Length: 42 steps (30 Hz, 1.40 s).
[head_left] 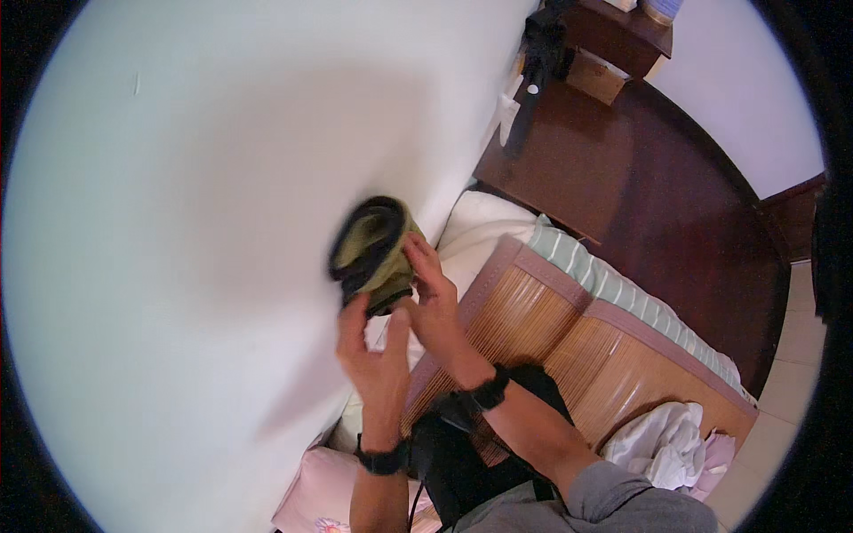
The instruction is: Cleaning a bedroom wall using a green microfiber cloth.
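right hand holds olive cap, wall and mat nearby

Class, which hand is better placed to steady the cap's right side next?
Probably the right hand: its fingers lie along the right side of the cap, while the left hand sits lower.

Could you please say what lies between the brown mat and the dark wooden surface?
The head view shows a green striped cloth there, with white bedding at its left end.

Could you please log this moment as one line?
right hand: gripping cap; left hand: at its lower edge; cap: olive, black; behind: white wall
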Tool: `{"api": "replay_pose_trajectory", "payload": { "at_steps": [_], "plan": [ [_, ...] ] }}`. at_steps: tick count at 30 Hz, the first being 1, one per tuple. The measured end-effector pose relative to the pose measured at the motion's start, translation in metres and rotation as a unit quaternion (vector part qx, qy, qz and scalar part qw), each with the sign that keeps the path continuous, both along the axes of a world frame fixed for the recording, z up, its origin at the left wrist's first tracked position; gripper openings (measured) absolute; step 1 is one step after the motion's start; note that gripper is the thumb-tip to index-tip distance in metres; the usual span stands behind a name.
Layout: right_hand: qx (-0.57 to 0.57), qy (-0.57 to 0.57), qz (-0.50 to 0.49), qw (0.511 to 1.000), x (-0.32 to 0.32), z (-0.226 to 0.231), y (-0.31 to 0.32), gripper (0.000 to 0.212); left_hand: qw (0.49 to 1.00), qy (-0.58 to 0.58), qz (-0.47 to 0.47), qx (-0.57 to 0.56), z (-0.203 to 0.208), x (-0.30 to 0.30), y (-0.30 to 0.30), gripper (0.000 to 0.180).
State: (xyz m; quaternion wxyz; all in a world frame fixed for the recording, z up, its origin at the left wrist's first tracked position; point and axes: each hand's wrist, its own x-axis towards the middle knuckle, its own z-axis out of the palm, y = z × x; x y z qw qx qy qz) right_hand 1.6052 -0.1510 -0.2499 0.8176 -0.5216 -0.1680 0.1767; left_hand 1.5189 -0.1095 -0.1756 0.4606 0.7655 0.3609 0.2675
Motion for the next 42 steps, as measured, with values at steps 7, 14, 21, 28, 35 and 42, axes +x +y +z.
{"api": "replay_pose_trajectory", "payload": {
  "at_steps": [7, 14, 21, 28, 35, 42],
  "plan": [
    [-0.022, -0.228, -0.048, 0.972, -0.011, 0.02, 0.008, 0.079, 0.985, -0.143, 0.08, 0.048, 0.004, -0.02, -0.003, 0.041],
    [0.047, 0.174, 0.03, 0.983, -0.001, -0.128, 0.007, 0.065, 0.998, 0.06, -0.012, -0.001, -0.119, -0.008, -0.002, 0.043],
    [0.033, 0.005, 0.012, 0.999, -0.027, 0.024, 0.012, 0.067, 0.989, -0.067, 0.057, 0.123, 0.013, -0.04, -0.006, 0.039],
    [0.055, -0.276, -0.028, 0.959, -0.057, 0.106, 0.027, 0.061, 0.945, -0.229, 0.175, 0.156, 0.067, -0.06, -0.009, 0.042],
    [-0.062, -0.031, -0.046, 0.997, -0.095, -0.05, 0.019, 0.041, 0.99, 0.012, 0.095, 0.104, -0.05, -0.072, -0.006, 0.035],
    [0.048, -0.214, -0.081, 0.972, -0.079, 0.108, 0.028, 0.059, 0.961, -0.093, 0.154, 0.211, 0.08, -0.081, -0.008, 0.044]
  ]
}}
